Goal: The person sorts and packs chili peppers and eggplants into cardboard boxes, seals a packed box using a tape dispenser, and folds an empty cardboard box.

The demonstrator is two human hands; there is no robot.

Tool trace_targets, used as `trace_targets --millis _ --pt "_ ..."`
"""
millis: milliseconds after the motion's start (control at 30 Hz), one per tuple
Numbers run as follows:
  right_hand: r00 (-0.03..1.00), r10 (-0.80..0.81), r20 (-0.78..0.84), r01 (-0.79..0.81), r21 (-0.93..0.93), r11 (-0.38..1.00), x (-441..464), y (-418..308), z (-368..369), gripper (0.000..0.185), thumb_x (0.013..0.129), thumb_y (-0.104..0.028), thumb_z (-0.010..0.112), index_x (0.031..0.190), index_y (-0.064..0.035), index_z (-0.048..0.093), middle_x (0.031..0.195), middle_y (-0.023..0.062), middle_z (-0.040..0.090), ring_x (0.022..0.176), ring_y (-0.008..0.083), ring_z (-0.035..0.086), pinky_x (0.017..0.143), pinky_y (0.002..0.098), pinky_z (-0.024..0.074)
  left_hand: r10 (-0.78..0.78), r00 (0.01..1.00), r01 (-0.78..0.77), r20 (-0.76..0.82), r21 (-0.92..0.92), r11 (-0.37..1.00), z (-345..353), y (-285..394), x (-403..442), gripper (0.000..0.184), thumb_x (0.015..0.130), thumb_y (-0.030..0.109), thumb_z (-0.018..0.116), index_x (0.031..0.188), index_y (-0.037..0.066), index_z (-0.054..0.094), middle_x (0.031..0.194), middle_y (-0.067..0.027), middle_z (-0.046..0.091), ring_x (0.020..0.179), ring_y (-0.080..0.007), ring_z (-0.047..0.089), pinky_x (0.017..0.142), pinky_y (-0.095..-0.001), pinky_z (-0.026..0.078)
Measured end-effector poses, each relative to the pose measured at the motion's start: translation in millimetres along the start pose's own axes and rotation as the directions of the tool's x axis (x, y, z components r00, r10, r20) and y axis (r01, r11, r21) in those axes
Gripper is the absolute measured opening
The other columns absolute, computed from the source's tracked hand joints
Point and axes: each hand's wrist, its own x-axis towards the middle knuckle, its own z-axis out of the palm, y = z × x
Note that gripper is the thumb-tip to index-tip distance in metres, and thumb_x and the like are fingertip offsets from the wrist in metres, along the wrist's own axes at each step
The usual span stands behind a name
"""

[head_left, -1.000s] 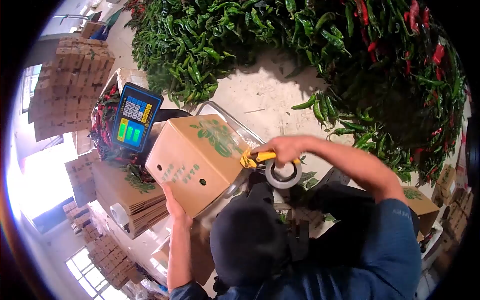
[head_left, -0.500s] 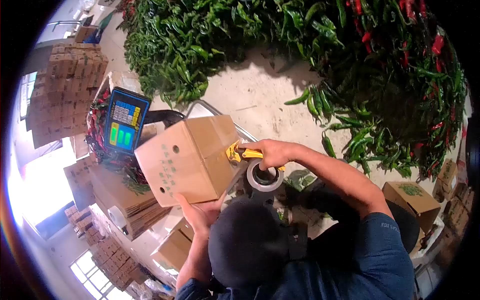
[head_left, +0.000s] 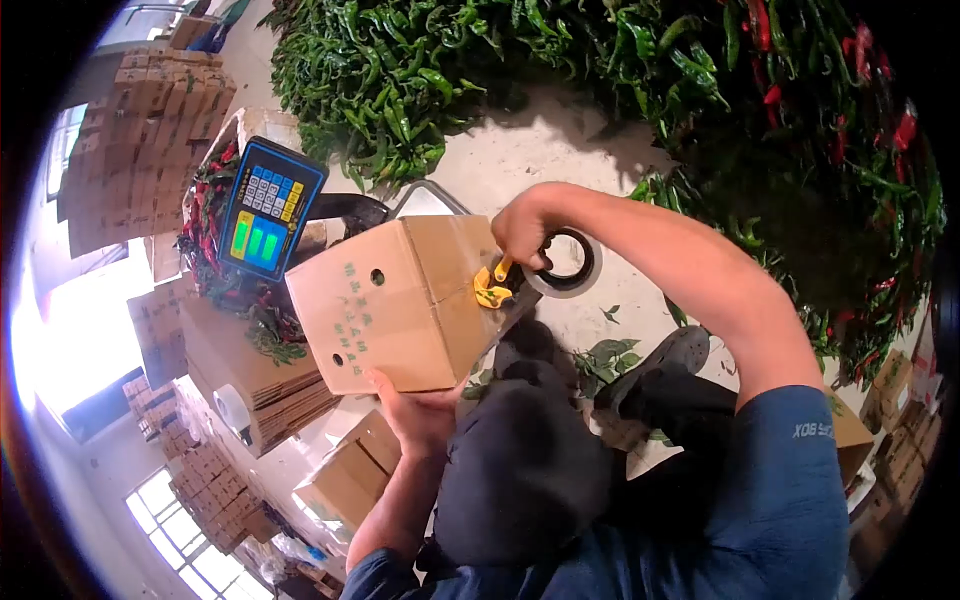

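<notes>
The left hand clamps the box by its near edge, just right of the display, likely steadying it against the dispenser, gripped by the right hand at the box's right side.

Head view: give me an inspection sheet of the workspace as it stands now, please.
Surface: pale floor, bare in the middle; metal-edged tray partly hidden behind the carton.
Job's things: carton, tilted in view, with two round holes in its printed face; yellow tape dispenser at its side.
Clutter: loose leaves near a shoe; flattened cartons beside the scale display.
Hands: left hand grips the carton's lower edge; right hand grips the tape dispenser.
Cables: nothing seen.
Surroundings: large pepper pile, mostly green; stacked cartons by the wall.
</notes>
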Motion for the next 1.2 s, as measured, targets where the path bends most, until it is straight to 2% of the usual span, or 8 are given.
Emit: trace_targets --millis 267,467,600,700,800,967,1100,1200 --pt "0.983 0.1 0.156 -0.067 -0.205 0.977 13.0 -34.3 -26.9 0.024 0.054 0.002 0.076 0.076 0.0085 0.071 0.085 0.0163 0.07 0.08 0.0283 0.066 0.065 0.0425 0.0519 -0.033 0.996 0.051 0.084 -0.227 0.972 11.5 -2.1 -6.3 0.077 0.101 0.061 0.035 0.153 0.006 0.023 0.153 -0.0207 0.032 0.137 -0.0413 0.038 0.112 -0.0593 0.035" --pt "0.999 -0.021 0.046 0.026 -0.105 0.994 38.1 -32.0 -3.3 0.057 0.058 -0.003 0.085 0.112 0.002 0.067 0.092 0.0158 0.072 0.08 0.0254 0.067 0.065 0.039 0.0532 -0.136 0.964 0.23 0.228 -0.466 0.854 22.6 5.2 -12.7 0.078 0.101 0.059 0.038 0.155 0.007 0.017 0.158 -0.0174 0.025 0.141 -0.04 0.034 0.117 -0.0589 0.027" --pt "0.998 0.02 0.055 0.008 -0.46 0.888 68.6 15.2 92.5 0.044 0.065 -0.015 0.081 0.106 -0.0042 0.071 0.096 0.0146 0.073 0.087 0.0266 0.068 0.073 0.0411 0.0536 -0.024 0.995 0.031 0.092 -0.069 0.997 22.4 19.7 -21.0 0.07 0.102 0.057 0.04 0.152 0.009 0.028 0.153 -0.0161 0.036 0.137 -0.0352 0.04 0.113 -0.0577 0.033" --pt "0.979 0.092 -0.181 -0.151 -0.341 0.928 50.2 76.0 129.0 0.039 0.071 -0.028 0.079 0.106 -0.013 0.073 0.102 0.0114 0.072 0.096 0.0326 0.068 0.081 0.044 0.0539 0.059 0.998 -0.059 -0.016 -0.019 0.998 -14.1 43.3 2.7 0.055 0.102 0.048 0.05 0.141 0.009 0.046 0.138 -0.0127 0.052 0.123 -0.0262 0.054 0.101 -0.0497 0.044" --pt "0.618 0.364 -0.697 -0.668 -0.221 0.711 -5.6 90.3 132.7 0.051 0.074 -0.033 0.08 0.116 -0.006 0.07 0.112 0.0213 0.069 0.105 0.034 0.067 0.091 0.0434 0.0516 0.326 0.893 -0.287 -0.312 0.166 0.944 -42.5 32.3 44.2 0.051 0.1 0.033 0.061 0.138 0.004 0.045 0.135 -0.0121 0.054 0.117 -0.0221 0.056 0.099 -0.0413 0.046" --pt "0.597 0.413 -0.688 -0.001 0.514 0.858 -12.7 25.0 56.3 0.062 0.09 -0.039 0.069 0.13 0.0079 0.058 0.1 0.0172 0.066 0.085 0.0208 0.064 0.066 0.0405 0.0585 0.487 0.814 -0.387 -0.319 0.328 0.862 -53.1 28.6 16.5 0.065 0.098 0.033 0.065 0.142 -0.003 0.033 0.129 -0.0156 0.052 0.118 -0.0221 0.051 0.101 -0.0352 0.042" --pt "0.638 0.419 -0.646 0.176 0.652 0.737 24.8 -55.3 9.9 0.078 0.097 -0.053 0.055 0.148 0.0045 0.039 0.138 0.0208 0.055 0.121 0.0277 0.057 0.092 0.0439 0.0545 0.421 0.865 -0.327 -0.274 0.329 0.886 -86.9 15.0 -9.5 0.06 0.098 0.031 0.062 0.143 0.002 0.035 0.126 -0.0125 0.055 0.111 -0.0204 0.055 0.096 -0.0351 0.045" --pt "0.691 0.036 -0.722 0.487 0.501 0.715 56.0 -23.8 25.1 0.064 0.1 -0.043 0.055 0.145 0.0003 0.045 0.137 0.013 0.057 0.12 0.0213 0.057 0.102 0.0365 0.0466 0.08 0.959 -0.044 -0.272 0.133 0.99 -151.5 -33.8 -17.9 0.056 0.101 0.023 0.057 0.148 0.008 0.033 0.119 -0.0103 0.056 0.1 -0.0175 0.057 0.09 -0.0348 0.05"
